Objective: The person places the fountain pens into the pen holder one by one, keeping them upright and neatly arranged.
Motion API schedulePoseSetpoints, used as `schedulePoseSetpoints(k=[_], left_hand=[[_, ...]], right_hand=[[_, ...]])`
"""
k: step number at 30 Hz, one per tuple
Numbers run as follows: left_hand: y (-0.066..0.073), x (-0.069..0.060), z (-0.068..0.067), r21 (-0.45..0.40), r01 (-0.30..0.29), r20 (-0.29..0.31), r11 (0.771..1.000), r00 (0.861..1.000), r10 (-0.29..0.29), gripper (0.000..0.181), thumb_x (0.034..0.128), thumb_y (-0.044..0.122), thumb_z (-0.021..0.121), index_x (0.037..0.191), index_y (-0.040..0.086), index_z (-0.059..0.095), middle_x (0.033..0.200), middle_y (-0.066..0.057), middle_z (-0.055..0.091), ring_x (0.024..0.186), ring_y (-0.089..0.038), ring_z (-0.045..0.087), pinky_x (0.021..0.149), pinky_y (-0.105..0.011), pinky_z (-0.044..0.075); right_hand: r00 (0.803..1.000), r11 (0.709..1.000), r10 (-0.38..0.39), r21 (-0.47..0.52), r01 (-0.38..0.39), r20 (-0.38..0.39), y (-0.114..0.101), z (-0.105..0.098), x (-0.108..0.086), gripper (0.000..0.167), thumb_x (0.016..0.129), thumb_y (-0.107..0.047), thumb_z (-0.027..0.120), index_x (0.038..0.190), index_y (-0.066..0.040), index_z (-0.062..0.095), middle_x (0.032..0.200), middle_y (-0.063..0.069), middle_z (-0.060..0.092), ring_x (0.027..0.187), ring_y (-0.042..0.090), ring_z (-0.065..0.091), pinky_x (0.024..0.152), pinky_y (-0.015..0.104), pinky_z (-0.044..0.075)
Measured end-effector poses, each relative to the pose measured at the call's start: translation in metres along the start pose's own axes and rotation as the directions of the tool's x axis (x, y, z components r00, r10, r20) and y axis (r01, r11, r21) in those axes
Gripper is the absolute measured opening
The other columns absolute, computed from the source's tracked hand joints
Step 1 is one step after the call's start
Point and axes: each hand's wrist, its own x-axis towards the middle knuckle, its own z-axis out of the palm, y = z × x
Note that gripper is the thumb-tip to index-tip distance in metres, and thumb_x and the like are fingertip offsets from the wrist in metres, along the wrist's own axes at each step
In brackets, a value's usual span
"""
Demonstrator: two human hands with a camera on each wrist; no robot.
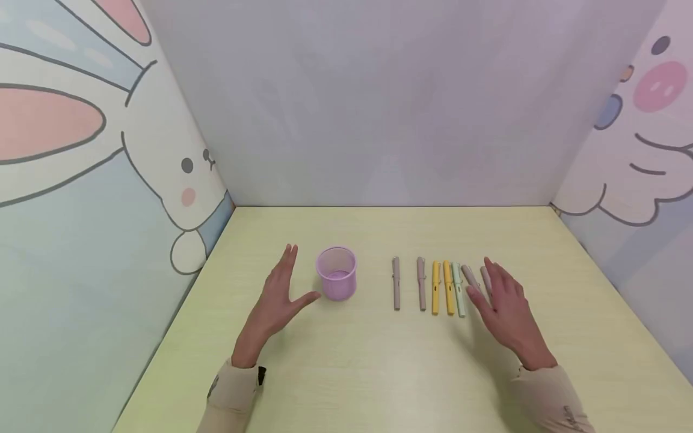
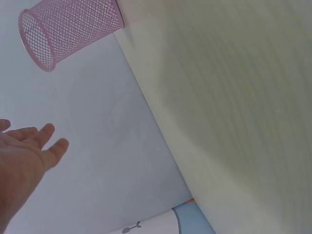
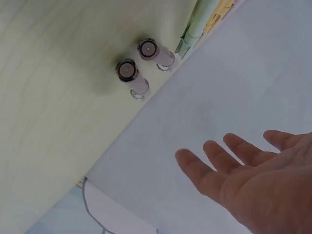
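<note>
A pink mesh pen holder [image 1: 339, 287] stands upright, its mouth facing up; the left wrist view shows its mesh wall [image 2: 80, 29]. Just left of it my left hand [image 1: 273, 300] is spread, thumb pointing at the holder, holding nothing. To the right lies a row of capped pens: two mauve pens [image 1: 396, 284], two yellow pens [image 1: 435, 288], a mint green pen [image 1: 459, 291] and two slanted mauve pens [image 1: 471, 276]. Over those last two hovers my right hand [image 1: 509, 313], fingers extended and holding nothing, partly hiding them. In the right wrist view their round ends [image 3: 127, 70] face the camera.
The pale wood-grain tabletop [image 1: 346, 373] meets a plain light back wall [image 1: 379, 108]. A side wall with a cartoon rabbit [image 1: 157, 162] rises at left. Another with a pink-cheeked cartoon figure [image 1: 639, 150] bounds the right.
</note>
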Motion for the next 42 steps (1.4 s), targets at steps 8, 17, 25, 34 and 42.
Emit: schedulePoseSetpoints(k=[8,17,25,34,42], left_hand=[[-0.01,0.025,0.003,-0.327,0.111,0.119,0.938,0.99,-0.076,0.108,0.0871,0.025,0.086,0.167,0.016,0.014,0.168,-0.013,0.027,0.147,-0.039,0.037,0.115,-0.062,0.034],[-0.012,0.051,0.008,-0.392,0.159,0.222,0.906,0.972,-0.074,0.103,0.0862,0.03,0.086,0.166,0.013,0.022,0.164,-0.014,0.035,0.145,-0.041,0.039,0.117,-0.057,0.033],[-0.015,0.057,0.013,-0.385,0.172,0.272,0.907,0.96,-0.066,0.1,0.0865,0.032,0.085,0.165,0.013,0.026,0.159,-0.015,0.043,0.142,-0.038,0.043,0.116,-0.059,0.034],[-0.017,0.057,0.016,-0.369,0.19,0.291,0.91,0.953,-0.082,0.093,0.0856,0.034,0.085,0.161,0.011,0.036,0.154,-0.015,0.049,0.138,-0.038,0.048,0.112,-0.06,0.039],[-0.022,0.058,0.016,-0.36,0.185,0.292,0.914,0.953,-0.078,0.086,0.0866,0.034,0.084,0.158,0.011,0.041,0.15,-0.014,0.053,0.136,-0.038,0.051,0.11,-0.061,0.041]], right_hand=[[0.996,0.987,0.013,0.16,0.002,-0.089,0.018,-0.007,0.006,0.064,0.111,-0.028,0.047,0.162,0.0,0.023,0.147,0.036,0.038,0.127,0.054,0.044,0.09,0.069,0.042],[0.991,0.961,0.098,0.267,-0.069,-0.096,0.038,-0.017,0.014,0.06,0.112,-0.027,0.042,0.16,0.005,0.025,0.141,0.036,0.045,0.122,0.054,0.05,0.086,0.029,0.043],[0.981,0.936,0.193,0.299,-0.186,0.007,0.049,-0.017,0.016,0.064,0.113,-0.037,0.036,0.16,0.005,0.023,0.141,0.039,0.044,0.122,0.054,0.048,0.09,0.054,0.049],[0.971,0.924,0.22,0.297,-0.239,0.094,0.056,-0.017,0.019,0.069,0.112,-0.042,0.036,0.16,0.005,0.021,0.14,0.039,0.045,0.117,0.053,0.056,0.068,0.016,0.051],[0.958,0.912,0.238,0.303,-0.276,0.159,0.062,-0.021,0.024,0.074,0.112,-0.044,0.036,0.159,0.01,0.017,0.14,0.041,0.041,0.121,0.058,0.052,0.07,0.022,0.056]])
